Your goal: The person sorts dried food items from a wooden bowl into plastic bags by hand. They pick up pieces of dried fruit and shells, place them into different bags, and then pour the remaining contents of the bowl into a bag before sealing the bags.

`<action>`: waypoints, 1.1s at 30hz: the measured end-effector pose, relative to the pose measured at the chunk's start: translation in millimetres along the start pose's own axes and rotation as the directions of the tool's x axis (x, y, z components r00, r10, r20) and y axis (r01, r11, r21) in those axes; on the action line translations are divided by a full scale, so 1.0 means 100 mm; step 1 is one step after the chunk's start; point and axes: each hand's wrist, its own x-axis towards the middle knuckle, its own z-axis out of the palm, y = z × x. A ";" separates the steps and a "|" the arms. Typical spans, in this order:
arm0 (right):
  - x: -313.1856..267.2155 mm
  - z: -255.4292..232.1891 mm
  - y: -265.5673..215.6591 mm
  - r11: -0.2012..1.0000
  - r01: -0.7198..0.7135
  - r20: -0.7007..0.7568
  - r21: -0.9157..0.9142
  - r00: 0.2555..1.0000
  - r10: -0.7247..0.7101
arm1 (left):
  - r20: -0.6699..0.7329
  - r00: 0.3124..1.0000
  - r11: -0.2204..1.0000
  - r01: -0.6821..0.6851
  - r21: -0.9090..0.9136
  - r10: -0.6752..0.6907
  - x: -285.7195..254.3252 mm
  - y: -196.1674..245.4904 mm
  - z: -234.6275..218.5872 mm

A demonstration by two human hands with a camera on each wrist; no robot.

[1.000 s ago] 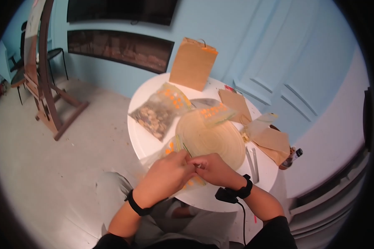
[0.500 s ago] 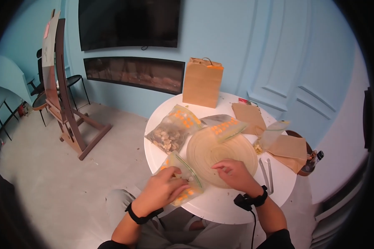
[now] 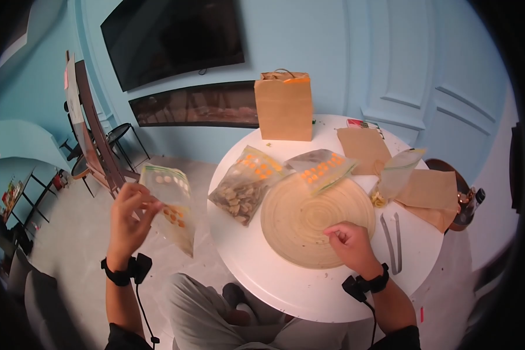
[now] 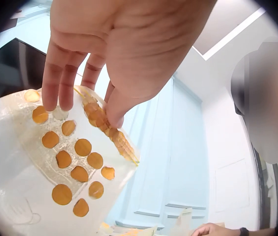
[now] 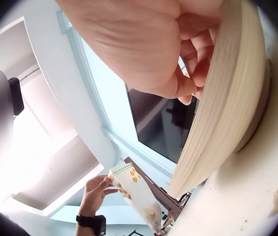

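My left hand (image 3: 129, 219) is raised left of the table and pinches a clear zip bag (image 3: 172, 201) near its top, thumb on one side and fingers on the other. Orange dots and a green zip strip mark the bag, which hangs tilted over the floor. In the left wrist view its dotted wall (image 4: 80, 147) spreads below the fingers. My right hand (image 3: 353, 248) is low over the round wooden board (image 3: 297, 233), near its right front part, fingers curled and thumb tip meeting them. Nothing shows between them. The board's edge (image 5: 227, 98) partly hides those fingertips.
On the white table (image 3: 245, 268), a bag of dried slices (image 3: 239, 198) lies left of the board. Another dotted bag (image 3: 324, 169) overlaps its back rim. Metal tongs (image 3: 392, 242), flat brown paper bags (image 3: 429, 195) and a clear bag (image 3: 399, 172) lie right; a paper carrier bag (image 3: 284, 108) stands behind.
The hands were together over the dotted zip bag at the table's front and have parted. My left hand has lifted that bag up and left; my right has moved over the board.
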 end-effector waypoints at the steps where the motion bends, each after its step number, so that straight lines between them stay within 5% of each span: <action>1: 0.00 0.01 0.00 1.000 0.016 -0.016 -0.004 1.000 -0.016 | 0.031 1.000 1.000 -0.003 -0.001 0.003 0.09 0.00 0.03; 5: -0.02 -0.01 -0.01 0.998 0.026 -0.046 -0.052 0.999 -0.029 | 0.132 0.991 1.000 0.012 -0.016 -0.010 0.53 0.06 0.15; 10: -0.02 -0.02 0.05 0.994 0.090 -0.149 -0.060 0.984 -0.098 | 0.127 0.954 0.959 -0.279 0.041 0.272 1.36 0.13 0.47; 13: 0.00 -0.05 0.07 0.986 0.126 -0.181 -0.109 0.973 -0.144 | 0.063 0.948 0.948 -0.315 0.048 0.312 1.87 0.24 0.81; 16: 0.01 -0.07 0.11 0.988 0.071 -0.193 -0.134 0.977 -0.097 | -0.003 0.973 0.973 -0.231 0.017 0.231 2.29 0.31 1.27; 19: 0.01 -0.07 0.06 0.984 0.070 -0.225 -0.163 0.969 -0.106 | -0.053 0.984 0.972 -0.160 0.173 0.172 2.56 0.35 1.71; 22: 0.03 -0.09 0.07 0.975 0.082 -0.268 -0.207 0.954 -0.138 | 0.020 0.999 0.989 -0.034 0.144 0.032 2.70 0.31 2.10; 25: 0.06 -0.14 0.08 0.968 0.085 -0.316 -0.237 0.935 -0.159 | 0.026 0.998 0.989 -0.059 0.138 0.056 2.78 0.08 2.50; 32: 0.15 -0.19 0.18 0.953 0.034 -0.344 -0.301 0.928 -0.142 | 0.253 0.964 0.981 0.123 -0.152 -0.081 2.74 -0.02 2.77; 33: 0.16 -0.18 0.19 0.953 0.028 -0.343 -0.302 0.929 -0.136 | 0.288 0.958 0.992 0.046 -0.114 -0.011 2.75 -0.07 2.79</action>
